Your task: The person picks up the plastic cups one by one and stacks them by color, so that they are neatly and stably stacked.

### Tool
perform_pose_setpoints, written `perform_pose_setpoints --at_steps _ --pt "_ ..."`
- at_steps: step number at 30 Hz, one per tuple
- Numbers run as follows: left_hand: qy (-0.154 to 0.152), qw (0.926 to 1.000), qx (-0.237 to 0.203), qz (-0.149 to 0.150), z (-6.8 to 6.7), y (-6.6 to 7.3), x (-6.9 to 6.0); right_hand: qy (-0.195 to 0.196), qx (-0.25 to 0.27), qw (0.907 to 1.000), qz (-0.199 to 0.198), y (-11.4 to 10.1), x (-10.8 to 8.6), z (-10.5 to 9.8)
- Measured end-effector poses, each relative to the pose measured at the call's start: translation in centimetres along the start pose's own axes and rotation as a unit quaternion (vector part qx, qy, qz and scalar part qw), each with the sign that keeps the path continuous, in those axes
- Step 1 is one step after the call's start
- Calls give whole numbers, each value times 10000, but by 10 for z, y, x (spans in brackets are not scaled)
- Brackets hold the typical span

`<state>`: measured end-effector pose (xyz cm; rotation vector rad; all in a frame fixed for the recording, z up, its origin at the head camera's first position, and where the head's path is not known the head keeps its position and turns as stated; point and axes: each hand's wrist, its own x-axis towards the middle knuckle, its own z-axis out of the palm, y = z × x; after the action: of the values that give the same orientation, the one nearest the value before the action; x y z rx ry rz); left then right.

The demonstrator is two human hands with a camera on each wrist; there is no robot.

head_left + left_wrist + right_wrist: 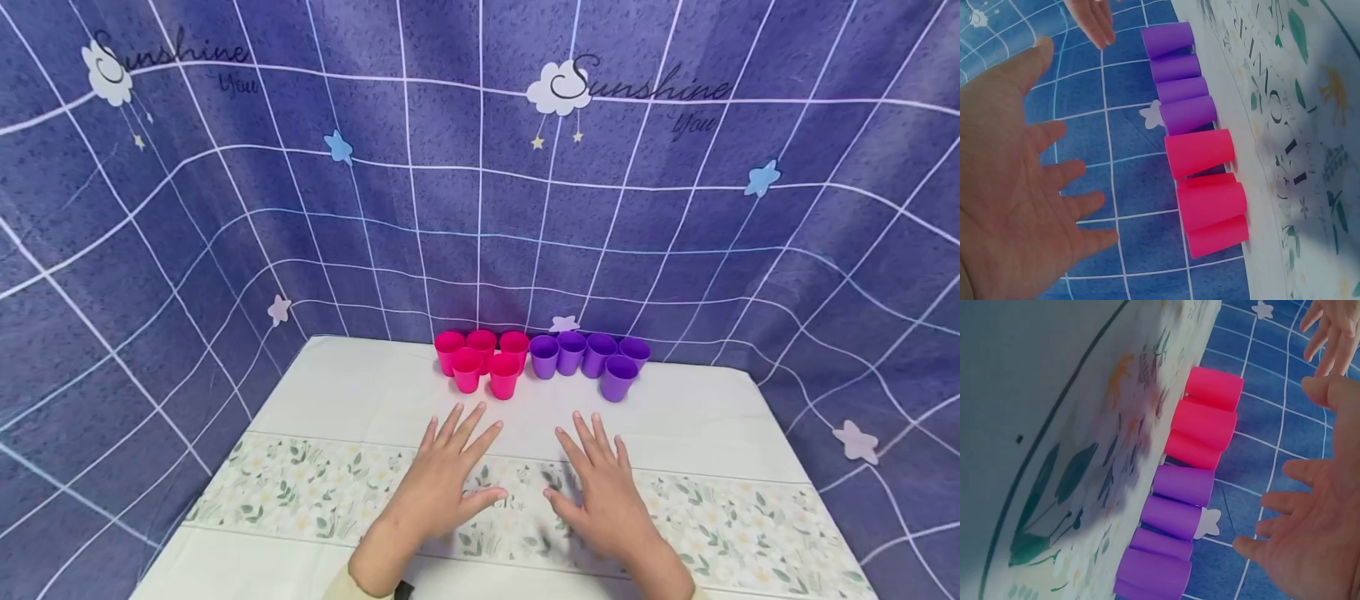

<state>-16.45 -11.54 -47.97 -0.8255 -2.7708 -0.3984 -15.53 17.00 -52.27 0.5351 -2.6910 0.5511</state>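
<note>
Both hands hover over the table with fingers spread and palms down, holding nothing. My left hand (438, 483) is on the near side of several pink cups (504, 377), its fingertips apart from them. My right hand (603, 487) is likewise short of several purple cups (618, 379). All the cups stand upright with their mouths facing up, pink on the left and purple on the right, two pink and one purple closer to me. In the left wrist view, the left palm (1022, 187) faces the camera; the right wrist view shows the right palm (1310, 531).
A white table (360, 379) with a floral printed band (300, 483) lies beneath the hands. Behind the cups and along both sides hangs a blue curtain (420, 208) with white grid lines, clouds and stars. The cups stand close to the table's far edge.
</note>
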Motion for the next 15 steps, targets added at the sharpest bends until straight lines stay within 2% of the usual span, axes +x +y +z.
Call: perform_pose_setpoints --at_steps 7,15 --pt "-136 9990 -324 -280 6 3 -8 -169 137 9993 297 4 0 4" --pt "-203 9978 -559 -292 9 1 -6 -370 421 9954 779 12 10 1"
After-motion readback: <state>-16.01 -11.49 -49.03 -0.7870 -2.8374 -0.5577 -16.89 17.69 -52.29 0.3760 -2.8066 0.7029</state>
